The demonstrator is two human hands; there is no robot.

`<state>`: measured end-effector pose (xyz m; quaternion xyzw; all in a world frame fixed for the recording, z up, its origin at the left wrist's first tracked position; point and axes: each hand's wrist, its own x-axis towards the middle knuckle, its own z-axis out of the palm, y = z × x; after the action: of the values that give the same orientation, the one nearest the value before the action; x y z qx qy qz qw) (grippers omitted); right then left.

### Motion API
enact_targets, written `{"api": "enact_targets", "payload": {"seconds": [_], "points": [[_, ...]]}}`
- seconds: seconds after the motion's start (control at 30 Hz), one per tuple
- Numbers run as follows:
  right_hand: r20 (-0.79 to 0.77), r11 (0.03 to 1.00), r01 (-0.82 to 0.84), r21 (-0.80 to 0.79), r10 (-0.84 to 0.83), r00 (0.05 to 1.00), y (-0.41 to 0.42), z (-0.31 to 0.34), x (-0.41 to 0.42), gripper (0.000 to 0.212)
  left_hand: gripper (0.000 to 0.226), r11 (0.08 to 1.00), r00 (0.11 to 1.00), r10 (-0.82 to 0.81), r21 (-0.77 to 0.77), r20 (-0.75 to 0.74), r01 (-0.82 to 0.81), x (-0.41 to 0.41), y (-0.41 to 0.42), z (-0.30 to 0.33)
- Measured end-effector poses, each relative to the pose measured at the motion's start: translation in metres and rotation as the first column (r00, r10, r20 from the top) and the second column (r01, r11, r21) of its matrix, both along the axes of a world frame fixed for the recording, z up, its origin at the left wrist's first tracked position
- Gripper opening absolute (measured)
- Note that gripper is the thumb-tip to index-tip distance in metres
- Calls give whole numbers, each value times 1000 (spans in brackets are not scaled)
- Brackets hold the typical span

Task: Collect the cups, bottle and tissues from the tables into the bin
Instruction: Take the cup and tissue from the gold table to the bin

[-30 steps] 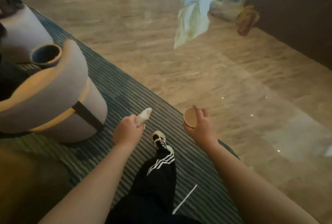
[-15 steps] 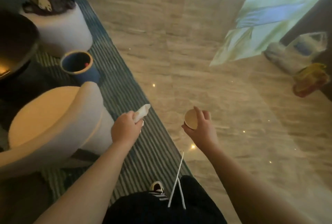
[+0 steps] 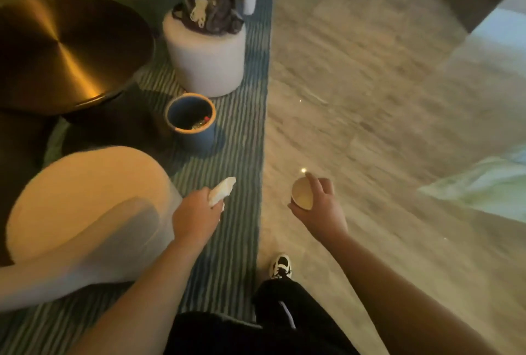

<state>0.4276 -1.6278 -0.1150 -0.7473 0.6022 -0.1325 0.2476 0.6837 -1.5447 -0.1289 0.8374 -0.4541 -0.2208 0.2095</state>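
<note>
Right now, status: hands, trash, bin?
Left hand grips tissue. Right hand holds cup. Bin ahead on rug, path unobstructed.

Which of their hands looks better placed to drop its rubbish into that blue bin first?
Probably the left hand. It grips the tissue over the striped rug, almost straight below the blue bin in the view. The right hand, holding the paper cup, is farther off, over the bare floor.

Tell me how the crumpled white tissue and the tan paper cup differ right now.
The crumpled white tissue is limp and shapeless; the tan paper cup is rigid and round. The tissue is in the left hand above the striped rug; the cup is in the right hand above the floor. Both are held.
</note>
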Motion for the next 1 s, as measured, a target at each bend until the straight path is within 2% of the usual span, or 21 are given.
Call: {"api": "enact_targets", "payload": {"seconds": [0.17,0.4,0.67,0.83,1.0], "points": [[-7,987,-160,17,160,987,-133,9,1,81,20,983,983,181,8,2,-181,-9,-84,7],[7,929,-366,60,366,931,-247,2,60,79,22,930,930,366,38,-29,-365,10,-168,12],[-4,823,-567,23,568,823,-388,-33,180,80,22,843,842,537,44,-42,-536,84,-284,-24],[-71,720,-687,99,694,717,-477,-47,263,79,18,742,747,665,137,-26,-656,148,-358,-43],[-25,665,-721,192,738,674,-550,-57,338,80,15,662,677,736,208,-3,-720,201,-416,-55]]}}
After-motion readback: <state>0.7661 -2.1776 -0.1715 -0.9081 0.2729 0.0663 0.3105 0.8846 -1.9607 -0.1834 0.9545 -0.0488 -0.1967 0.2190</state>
